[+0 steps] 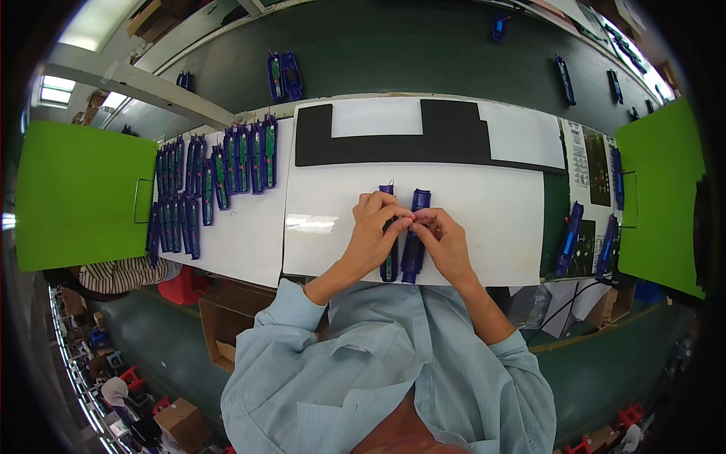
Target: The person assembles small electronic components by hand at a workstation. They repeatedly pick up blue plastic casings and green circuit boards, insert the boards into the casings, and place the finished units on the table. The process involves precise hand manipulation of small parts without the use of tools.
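Two blue housings [413, 234] lie side by side on the white desk [484, 219]. Left hand [374, 227] and right hand [446, 238] meet over them, fingers pinched closed on something too small to identify. Risk: losing it, or nudging the housings out of line.

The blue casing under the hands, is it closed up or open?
Open. The blue casing lies as two halves side by side, a green board showing in the left half, under the left hand and right hand.

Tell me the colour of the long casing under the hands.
Dark blue casing, clearest in the head view.
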Demonstrator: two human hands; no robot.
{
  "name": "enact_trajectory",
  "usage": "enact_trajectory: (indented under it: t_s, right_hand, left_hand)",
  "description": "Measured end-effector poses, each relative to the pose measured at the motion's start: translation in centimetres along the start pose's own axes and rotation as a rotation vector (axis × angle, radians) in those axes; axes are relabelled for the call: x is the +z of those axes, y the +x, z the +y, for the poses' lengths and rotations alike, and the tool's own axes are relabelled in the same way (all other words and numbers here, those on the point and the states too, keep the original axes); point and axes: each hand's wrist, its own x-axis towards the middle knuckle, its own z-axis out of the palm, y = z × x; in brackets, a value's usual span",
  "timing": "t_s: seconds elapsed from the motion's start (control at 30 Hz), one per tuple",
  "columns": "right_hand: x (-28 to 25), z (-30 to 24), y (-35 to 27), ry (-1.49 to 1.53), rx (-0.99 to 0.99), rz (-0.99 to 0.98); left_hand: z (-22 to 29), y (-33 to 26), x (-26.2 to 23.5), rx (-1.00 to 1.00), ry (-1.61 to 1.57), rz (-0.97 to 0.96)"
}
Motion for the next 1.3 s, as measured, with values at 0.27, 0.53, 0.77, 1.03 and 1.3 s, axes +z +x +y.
enact_trajectory:
  t_s: [0.27, 0.53, 0.77, 1.03, 1.3]
  right_hand:
    - [1.3, -2.1, -1.0, -0.345, -0.142, 0.087]
    - [1.5, -1.9, -1.0, -0.356, -0.258, 0.08]
    - [1.2, -0.6, -1.4, -0.23, -0.155, 0.061]
    - [0.9, -2.6, -0.2, -0.598, -0.514, -0.154]
    - [1.2, -2.6, 1.1, -0.849, -0.794, -0.349]
  left_hand:
    - [-0.2, -1.1, -0.2, 0.168, 0.25, 0.137]
    - [-0.7, -1.4, -0.3, 0.243, 0.309, 0.14]
    - [0.0, -3.7, 1.6, -0.044, 0.095, 0.153]
    - [0.9, -7.4, 0.4, 0.014, 0.459, 0.192]
    - [0.1, -6.9, 1.1, 0.081, 0.334, 0.164]
